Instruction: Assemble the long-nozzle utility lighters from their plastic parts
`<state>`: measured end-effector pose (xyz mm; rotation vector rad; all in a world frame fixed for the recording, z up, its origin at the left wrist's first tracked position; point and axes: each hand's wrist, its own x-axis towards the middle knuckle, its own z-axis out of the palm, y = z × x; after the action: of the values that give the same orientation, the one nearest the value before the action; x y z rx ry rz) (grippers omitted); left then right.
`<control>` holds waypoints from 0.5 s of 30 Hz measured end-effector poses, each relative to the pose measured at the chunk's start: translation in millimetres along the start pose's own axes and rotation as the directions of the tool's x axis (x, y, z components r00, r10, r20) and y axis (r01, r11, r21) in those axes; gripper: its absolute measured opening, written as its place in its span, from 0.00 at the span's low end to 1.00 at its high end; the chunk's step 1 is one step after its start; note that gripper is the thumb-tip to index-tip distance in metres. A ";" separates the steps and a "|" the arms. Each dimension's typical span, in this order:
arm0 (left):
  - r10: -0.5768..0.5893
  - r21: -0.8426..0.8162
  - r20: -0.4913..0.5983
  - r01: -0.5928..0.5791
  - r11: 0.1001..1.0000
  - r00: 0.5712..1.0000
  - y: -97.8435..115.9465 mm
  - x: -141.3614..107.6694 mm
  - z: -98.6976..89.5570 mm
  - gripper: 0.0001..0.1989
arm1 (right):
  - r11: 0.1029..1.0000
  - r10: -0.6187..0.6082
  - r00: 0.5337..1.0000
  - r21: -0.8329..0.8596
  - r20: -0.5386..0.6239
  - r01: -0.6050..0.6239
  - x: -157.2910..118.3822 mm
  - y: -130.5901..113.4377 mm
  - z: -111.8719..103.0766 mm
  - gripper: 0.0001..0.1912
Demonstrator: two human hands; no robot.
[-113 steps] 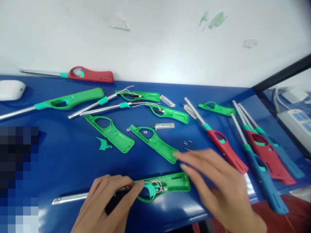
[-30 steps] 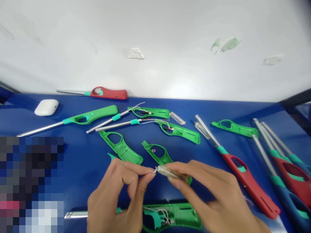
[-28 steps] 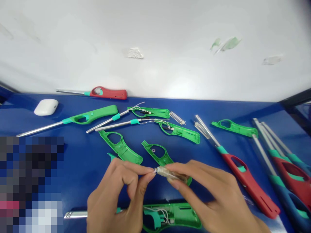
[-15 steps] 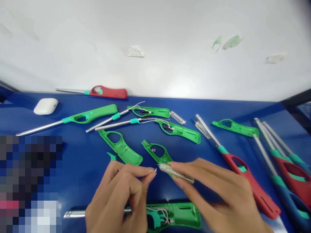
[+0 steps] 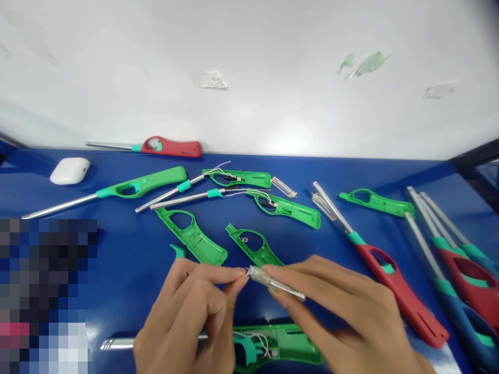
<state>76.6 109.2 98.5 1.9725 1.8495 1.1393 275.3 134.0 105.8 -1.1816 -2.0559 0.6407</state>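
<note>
My left hand (image 5: 191,311) is closed in a pinch on a tiny white piece (image 5: 248,272); its exact kind is too small to tell. My right hand (image 5: 343,306) grips a clear lighter fuel tank (image 5: 286,290) between thumb and fingers. The tank's nozzle end points left and meets the white piece at my left fingertips. Just beyond the hands lies an empty green handle shell (image 5: 255,249). Beneath them is an opened green lighter (image 5: 296,343) with white wires, a teal trigger (image 5: 247,349) and a metal tube partly covered by my left hand.
Two opened green lighters (image 5: 249,179) with wires and loose clear tanks (image 5: 284,187) lie farther back. Another green shell (image 5: 191,234) is at left. Whole red lighters (image 5: 401,291) and a blue one lie right. A white earbud case (image 5: 70,171) stands near the white wall (image 5: 249,114).
The fuel tank has shifted left and tilted, so its nozzle end now meets the white piece in my left fingers. A small gap separated them before.
</note>
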 end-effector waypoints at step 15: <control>0.035 -0.074 0.088 -0.029 0.997 0.996 -8.7 -3.1 3.8 0.22 | 0.966 -0.229 0.973 -0.115 0.039 0.232 -20.5 17.4 2.1 0.23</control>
<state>72.7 109.4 89.3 1.9857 1.7145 1.0922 290.7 124.0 86.1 -0.9823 -2.2374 0.4285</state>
